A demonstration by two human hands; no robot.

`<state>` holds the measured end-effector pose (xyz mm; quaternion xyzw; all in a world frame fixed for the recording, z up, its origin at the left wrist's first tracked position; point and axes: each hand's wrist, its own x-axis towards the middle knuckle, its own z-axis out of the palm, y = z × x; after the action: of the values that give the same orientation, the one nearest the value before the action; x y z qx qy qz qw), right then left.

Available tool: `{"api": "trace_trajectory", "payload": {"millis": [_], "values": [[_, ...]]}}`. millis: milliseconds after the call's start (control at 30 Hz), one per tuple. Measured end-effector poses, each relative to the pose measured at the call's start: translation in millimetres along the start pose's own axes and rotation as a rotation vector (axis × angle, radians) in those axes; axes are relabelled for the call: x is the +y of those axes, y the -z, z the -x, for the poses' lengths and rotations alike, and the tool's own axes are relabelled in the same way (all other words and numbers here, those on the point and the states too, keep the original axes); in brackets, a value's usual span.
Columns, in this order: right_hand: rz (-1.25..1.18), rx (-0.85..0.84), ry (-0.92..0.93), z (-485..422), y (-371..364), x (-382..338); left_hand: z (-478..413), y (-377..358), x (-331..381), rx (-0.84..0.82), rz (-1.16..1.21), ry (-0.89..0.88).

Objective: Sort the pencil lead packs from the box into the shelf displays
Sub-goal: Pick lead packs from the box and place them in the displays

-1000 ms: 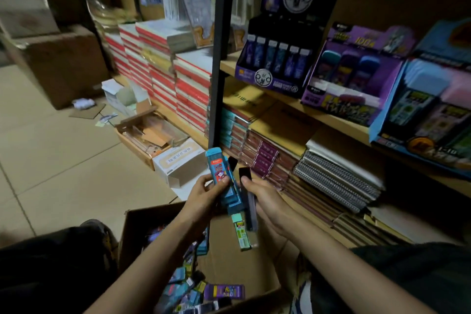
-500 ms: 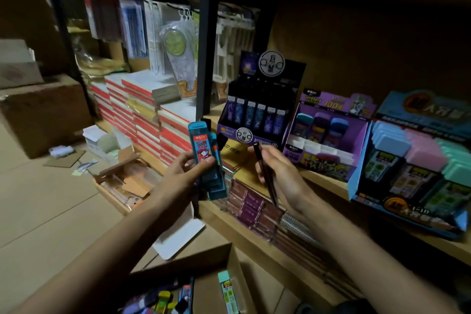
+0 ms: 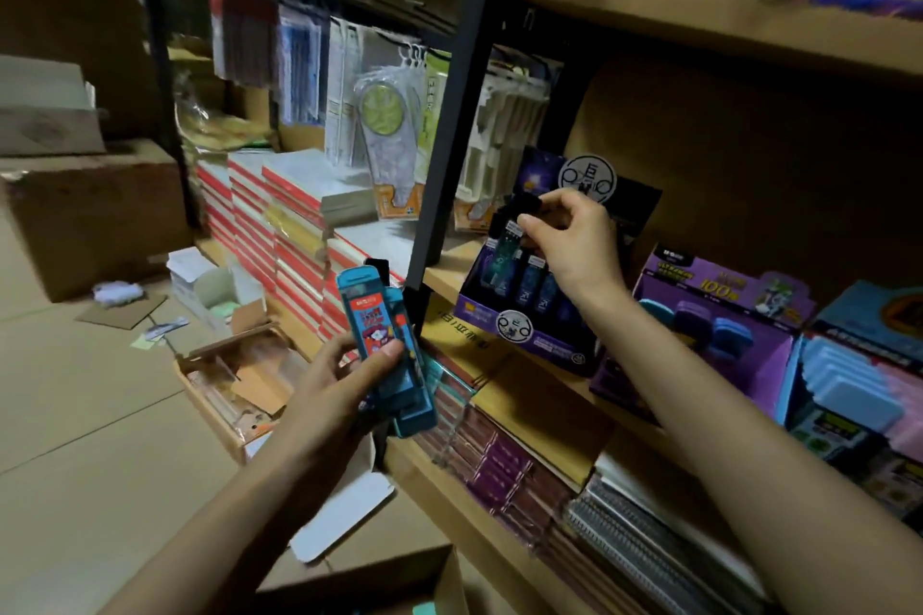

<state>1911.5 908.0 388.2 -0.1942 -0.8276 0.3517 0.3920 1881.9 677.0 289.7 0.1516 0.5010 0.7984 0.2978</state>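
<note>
Looking down from the head camera, the right hand [image 3: 569,235] pinches a dark lead pack [image 3: 505,247] by its top, with the pack's lower end at the slots of the purple display [image 3: 524,332] on the shelf [image 3: 444,272]. Lower down, the left hand [image 3: 339,385] grips a fanned stack of blue packs [image 3: 382,340] just off the shelf edge, and the box [image 3: 359,579] shows at the bottom. The pack could catch on its upright neighbours and tip them, as the slots look tight. The fanned stack might also slide loose while attention is on the display.

L hand [image 3: 344,377] low, gripping; R hand [image 3: 574,235] raised, pinching.
</note>
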Motion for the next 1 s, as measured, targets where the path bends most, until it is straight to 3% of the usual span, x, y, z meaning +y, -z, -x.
{"api": "trace_trajectory", "payload": {"millis": [167, 567, 867, 933, 1000], "values": [[0.156, -0.024, 0.086, -7, -21, 14, -1, 3, 1, 0.008, -0.019, 0.029], [0.081, -0.043, -0.131, -12, -32, 35, -1, 6, 2, 0.012, -0.044, 0.028], [0.501, -0.182, -0.085, 5, -20, 8, -1, 1, 1, -0.024, -0.058, 0.030], [0.419, -0.222, -0.070, 29, -12, 0, 0, 0, 1, -0.039, -0.063, 0.028], [0.128, -0.294, -0.115, 58, -6, -10, 1, -2, 0, -0.061, -0.072, 0.029]]}}
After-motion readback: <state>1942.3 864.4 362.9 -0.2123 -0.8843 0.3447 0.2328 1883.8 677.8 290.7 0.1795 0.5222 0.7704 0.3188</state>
